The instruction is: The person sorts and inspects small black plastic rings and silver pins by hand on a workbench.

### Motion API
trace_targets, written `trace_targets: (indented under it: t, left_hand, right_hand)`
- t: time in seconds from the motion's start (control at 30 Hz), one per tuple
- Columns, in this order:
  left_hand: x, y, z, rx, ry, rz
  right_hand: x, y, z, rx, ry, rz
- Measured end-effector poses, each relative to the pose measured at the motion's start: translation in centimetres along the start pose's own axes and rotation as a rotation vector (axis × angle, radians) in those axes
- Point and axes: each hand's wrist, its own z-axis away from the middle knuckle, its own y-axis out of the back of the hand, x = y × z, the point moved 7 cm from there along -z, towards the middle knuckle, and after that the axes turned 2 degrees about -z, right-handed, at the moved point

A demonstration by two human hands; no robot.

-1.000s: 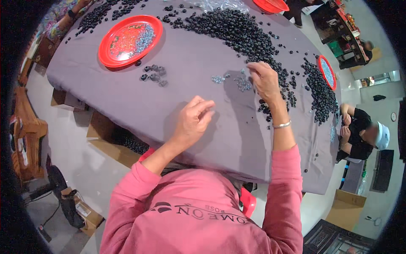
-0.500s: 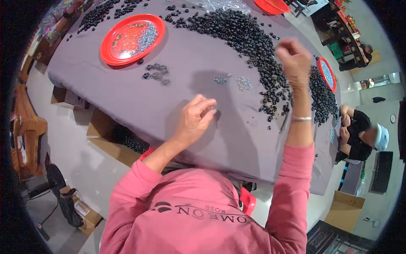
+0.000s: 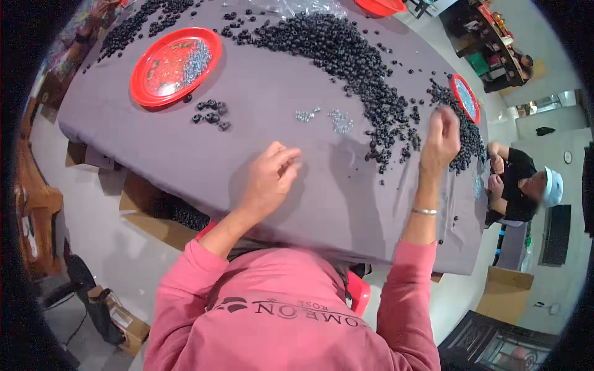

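My left hand (image 3: 271, 178) rests on the grey-purple table cloth (image 3: 185, 161), fingers loosely bent and slightly apart, with nothing in it. Held up over the right part of the table, my right hand (image 3: 441, 137) has its fingers pinched together; I cannot see whether anything is inside. It hovers beside the right end of a long heap of small black pieces (image 3: 359, 59). A small scatter of silvery pieces (image 3: 337, 120) lies between my two hands, farther up the cloth.
A red plate (image 3: 154, 68) holding silvery pieces sits at the far left, with a small cluster of black pieces (image 3: 210, 114) below it. Another red plate (image 3: 465, 98) lies at the right edge. A seated person (image 3: 526, 182) works at the table's right side.
My right hand has lifted off the silvery pieces and moved right, to the edge of the black heap. My left hand has barely shifted.
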Motion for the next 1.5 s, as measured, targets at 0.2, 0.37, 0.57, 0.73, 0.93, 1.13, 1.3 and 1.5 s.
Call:
trace_targets:
  t: [0.2, 0.37, 0.57, 0.73, 0.93, 1.13, 1.3, 1.5]
  left_hand:
    - [-1.3, -1.8, 1.3, -0.068, -0.023, -0.043]
    - [-2.7, -3.3, 2.3, -0.069, -0.052, -0.046]
    - [-4.6, -5.3, 2.3, 0.001, -0.049, -0.008]
    - [-6.6, -5.2, 4.5, 0.050, 0.069, 0.187]
    - [-5.0, -8.7, 10.3, -0.502, 0.144, 0.339]
    - [-8.9, -12.3, 18.3, -0.888, -0.265, -0.139]
    - [-7.9, -12.0, 17.9, -0.793, -0.189, -0.230]
    - [-7.8, -11.9, 18.8, -0.906, -0.206, -0.172]
  right_hand:
    - [4.2, -0.6, 9.2, -0.143, -0.290, 0.026]
    - [4.1, 1.0, 13.0, -0.127, -0.377, -0.163]
    - [7.8, 2.3, 15.5, -0.043, -0.539, -0.361]
    - [9.3, 3.1, 17.9, -0.243, -0.683, -0.768]
    - [2.2, 4.6, 23.7, -1.142, -0.520, -0.878]
    - [2.3, 2.3, 36.7, -1.487, -0.260, -0.241]
    - [2.7, 2.6, 37.1, -1.198, -0.243, 0.148]
    - [4.2, 3.5, 38.4, -1.108, -0.163, 0.196]
